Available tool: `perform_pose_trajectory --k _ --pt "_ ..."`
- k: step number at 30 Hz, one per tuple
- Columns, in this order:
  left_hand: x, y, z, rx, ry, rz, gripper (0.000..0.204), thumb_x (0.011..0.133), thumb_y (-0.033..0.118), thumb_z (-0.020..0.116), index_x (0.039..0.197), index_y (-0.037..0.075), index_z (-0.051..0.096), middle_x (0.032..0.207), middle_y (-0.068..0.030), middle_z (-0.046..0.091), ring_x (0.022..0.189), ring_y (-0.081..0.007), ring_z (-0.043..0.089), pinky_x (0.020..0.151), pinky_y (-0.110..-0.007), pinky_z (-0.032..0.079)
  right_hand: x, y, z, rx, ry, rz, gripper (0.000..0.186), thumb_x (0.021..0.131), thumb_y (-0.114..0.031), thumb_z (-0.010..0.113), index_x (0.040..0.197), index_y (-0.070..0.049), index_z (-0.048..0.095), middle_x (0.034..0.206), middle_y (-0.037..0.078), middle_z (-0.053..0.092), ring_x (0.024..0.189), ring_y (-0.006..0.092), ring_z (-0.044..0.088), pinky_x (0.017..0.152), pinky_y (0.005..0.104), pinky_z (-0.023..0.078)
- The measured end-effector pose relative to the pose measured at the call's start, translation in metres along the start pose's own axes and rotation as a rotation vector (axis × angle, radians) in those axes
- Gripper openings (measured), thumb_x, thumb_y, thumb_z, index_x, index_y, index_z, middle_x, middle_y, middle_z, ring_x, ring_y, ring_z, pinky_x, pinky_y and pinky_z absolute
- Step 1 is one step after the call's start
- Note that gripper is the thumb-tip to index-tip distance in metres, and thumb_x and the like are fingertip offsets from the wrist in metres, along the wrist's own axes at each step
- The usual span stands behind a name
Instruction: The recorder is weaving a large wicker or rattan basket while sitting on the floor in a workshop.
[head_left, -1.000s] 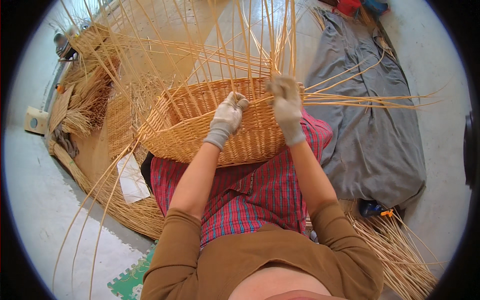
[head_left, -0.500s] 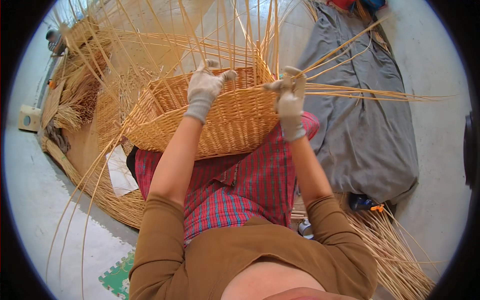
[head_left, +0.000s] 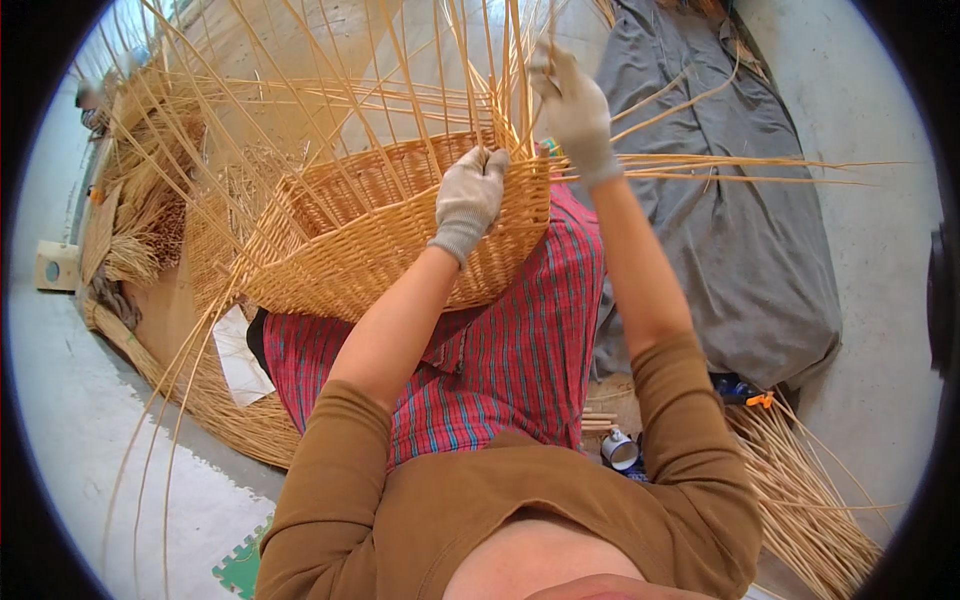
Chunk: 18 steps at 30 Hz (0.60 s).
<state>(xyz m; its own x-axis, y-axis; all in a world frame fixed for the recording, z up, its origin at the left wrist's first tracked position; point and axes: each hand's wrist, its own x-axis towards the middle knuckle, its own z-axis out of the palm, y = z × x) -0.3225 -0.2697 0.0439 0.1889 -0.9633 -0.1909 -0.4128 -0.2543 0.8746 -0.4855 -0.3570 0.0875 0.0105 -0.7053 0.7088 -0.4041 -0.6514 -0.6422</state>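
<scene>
Left hand (head_left: 470,197) on basket (head_left: 375,255) (right hand (head_left: 572,100) higher).

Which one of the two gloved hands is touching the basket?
The left hand, at the near rim of the basket; the right hand is raised apart from it.

Basket (head_left: 340,265) under left fingers (head_left: 492,163): honey-tan, ribbed weave. Both gloves (head_left: 468,205): off-white, I note. Lap cloth (head_left: 530,310) below the fingers: red, blue-striped check. Sheet (head_left: 745,250) right of right fingers (head_left: 544,78): plain grey. Sleeves (head_left: 690,415): brown.
</scene>
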Motion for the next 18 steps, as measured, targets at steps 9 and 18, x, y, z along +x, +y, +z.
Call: perform_pose_trajectory --k 9,18 --pt "-0.022 0.016 0.01 -0.325 0.355 0.373 0.038 0.095 0.006 0.068 0.129 0.009 0.052 0.101 -0.0071 0.065 0.05 -0.0136 0.06 0.038 -0.032 0.047 -0.041 0.067 -0.073 0.648 0.233 0.751 0.017 0.108 -0.016 0.047 0.116 -0.005 0.057 0.07 0.0 0.049 0.056 0.0118 0.05 0.066 0.04 0.063" --pt "0.014 0.001 0.078 -0.338 0.174 0.549 0.035 0.094 0.012 0.068 0.126 0.001 0.057 0.116 -0.0126 0.066 0.099 -0.0177 0.065 0.088 -0.032 0.054 -0.118 -0.056 -0.017 -0.004 -0.209 -0.099 0.046 0.093 -0.005 0.06 0.139 -0.003 0.056 0.11 0.012 0.07 0.098 0.0224 0.066 0.093 0.0346 0.052"
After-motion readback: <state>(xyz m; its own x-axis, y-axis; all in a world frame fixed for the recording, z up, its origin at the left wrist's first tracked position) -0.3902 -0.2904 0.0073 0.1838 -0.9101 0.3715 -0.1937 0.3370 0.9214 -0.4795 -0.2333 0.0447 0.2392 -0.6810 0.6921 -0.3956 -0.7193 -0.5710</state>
